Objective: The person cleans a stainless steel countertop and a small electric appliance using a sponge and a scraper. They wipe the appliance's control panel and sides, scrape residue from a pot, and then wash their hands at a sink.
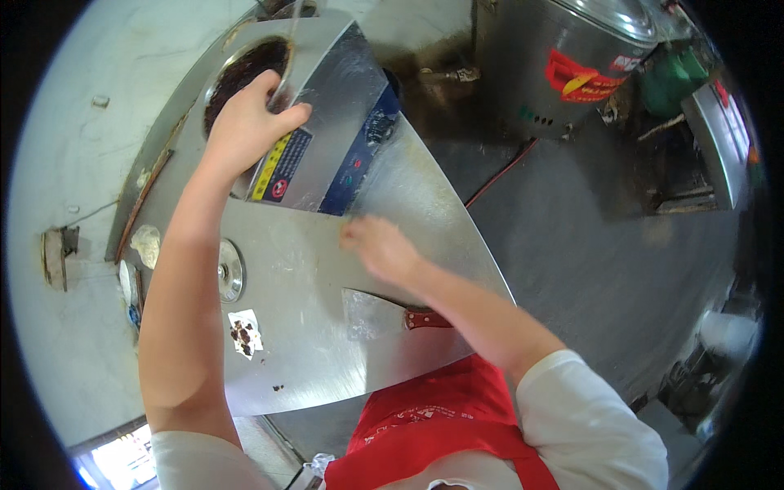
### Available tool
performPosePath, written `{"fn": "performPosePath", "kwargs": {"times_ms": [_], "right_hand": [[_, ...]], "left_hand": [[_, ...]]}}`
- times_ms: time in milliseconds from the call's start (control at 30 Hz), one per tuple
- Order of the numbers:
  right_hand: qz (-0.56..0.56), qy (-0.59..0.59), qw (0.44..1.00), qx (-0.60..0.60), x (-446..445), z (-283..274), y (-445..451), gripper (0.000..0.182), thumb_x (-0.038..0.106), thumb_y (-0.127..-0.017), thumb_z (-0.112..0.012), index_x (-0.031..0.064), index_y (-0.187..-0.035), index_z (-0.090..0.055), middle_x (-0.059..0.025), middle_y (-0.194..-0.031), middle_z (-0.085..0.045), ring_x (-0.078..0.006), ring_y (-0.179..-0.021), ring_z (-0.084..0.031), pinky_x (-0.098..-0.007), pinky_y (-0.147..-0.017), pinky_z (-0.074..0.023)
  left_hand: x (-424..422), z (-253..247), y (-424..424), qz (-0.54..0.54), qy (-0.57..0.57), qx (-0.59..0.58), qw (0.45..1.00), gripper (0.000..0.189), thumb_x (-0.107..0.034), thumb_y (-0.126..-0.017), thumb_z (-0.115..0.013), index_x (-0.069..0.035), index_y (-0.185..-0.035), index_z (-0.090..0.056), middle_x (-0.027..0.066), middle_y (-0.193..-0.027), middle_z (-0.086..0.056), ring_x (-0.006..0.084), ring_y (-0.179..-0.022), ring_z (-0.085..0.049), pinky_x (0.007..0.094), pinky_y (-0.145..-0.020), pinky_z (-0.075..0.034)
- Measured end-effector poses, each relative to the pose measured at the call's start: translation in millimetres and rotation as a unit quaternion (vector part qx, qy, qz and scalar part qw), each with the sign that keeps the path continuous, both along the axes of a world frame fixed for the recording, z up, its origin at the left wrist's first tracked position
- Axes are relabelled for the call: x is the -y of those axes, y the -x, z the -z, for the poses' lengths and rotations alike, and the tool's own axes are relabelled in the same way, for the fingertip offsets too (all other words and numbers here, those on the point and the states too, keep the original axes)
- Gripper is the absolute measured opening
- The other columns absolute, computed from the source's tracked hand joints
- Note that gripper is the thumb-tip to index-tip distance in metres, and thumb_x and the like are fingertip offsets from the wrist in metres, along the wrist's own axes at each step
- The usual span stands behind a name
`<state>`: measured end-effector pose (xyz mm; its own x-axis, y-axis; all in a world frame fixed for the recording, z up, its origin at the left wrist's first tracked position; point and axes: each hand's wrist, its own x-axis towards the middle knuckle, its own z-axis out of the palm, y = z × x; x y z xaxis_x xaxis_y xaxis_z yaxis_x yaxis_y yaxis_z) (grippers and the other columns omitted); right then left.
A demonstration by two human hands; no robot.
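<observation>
My left hand (254,119) reaches over a stainless steel countertop machine (334,116) with a blue front panel and a warning label. Its thumb and fingers close around the edge of a clear upright cover (295,46), beside a round well of dark contents (245,70). My right hand (383,248) is blurred, with its fingers curled, just off the machine's near corner; whether something small sits in the fingers is unclear. Below that hand, a broad-bladed cleaver (373,313) with a riveted red-brown handle lies flat. My right forearm passes over the handle's end.
On the steel table (294,257) lie a round metal lid (230,271), partly behind my left forearm, and a white paper scrap (245,332) with dark crumbs. A wooden stick (144,205) rests along the wall side. Across the floor stands a large steel pot (551,73), near a red cable (499,174).
</observation>
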<state>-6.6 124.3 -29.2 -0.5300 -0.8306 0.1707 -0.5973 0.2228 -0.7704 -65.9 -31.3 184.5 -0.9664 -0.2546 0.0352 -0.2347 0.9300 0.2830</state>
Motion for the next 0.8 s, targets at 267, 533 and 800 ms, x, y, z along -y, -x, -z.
{"fn": "performPosePath", "kwargs": {"times_ms": [267,533,800], "right_hand": [[0.11,0.111,0.982,0.102,-16.8,-17.5,19.1,0.026,0.002,-0.078,-0.046,0.0097,-0.098,-0.06,-0.0127,-0.095,-0.058,-0.0304,-0.083,-0.054,-0.0336,-0.077,-0.0436],[0.292,-0.001,0.946,-0.141,7.7,0.7,73.5,0.024,0.003,-0.075,-0.048,0.0039,-0.097,-0.058,-0.0139,-0.105,-0.054,-0.0297,-0.095,-0.05,-0.0366,-0.083,-0.0403],[-0.01,0.041,0.998,-0.039,52.1,4.0,-31.1,0.033,-0.006,-0.071,-0.042,0.0081,-0.097,-0.058,-0.0122,-0.102,-0.056,-0.0286,-0.098,-0.051,-0.0352,-0.087,-0.04]], "left_hand": [[24.7,-7.9,-23.2,0.034,0.041,0.013,0.998,0.039,-0.033,-0.065,-0.062,-0.003,-0.088,-0.053,0.0148,-0.082,-0.059,0.0302,-0.078,-0.056,0.0367,-0.069,-0.043],[53.7,-0.4,-28.4,0.032,0.066,-0.027,0.997,0.034,-0.033,-0.067,-0.061,-0.007,-0.089,-0.053,0.0106,-0.08,-0.057,0.025,-0.076,-0.055,0.0342,-0.068,-0.042],[69.1,2.2,-29.3,0.021,0.077,-0.029,0.996,0.035,-0.034,-0.069,-0.059,-0.008,-0.092,-0.056,0.011,-0.087,-0.06,0.026,-0.084,-0.056,0.0362,-0.073,-0.043]]}}
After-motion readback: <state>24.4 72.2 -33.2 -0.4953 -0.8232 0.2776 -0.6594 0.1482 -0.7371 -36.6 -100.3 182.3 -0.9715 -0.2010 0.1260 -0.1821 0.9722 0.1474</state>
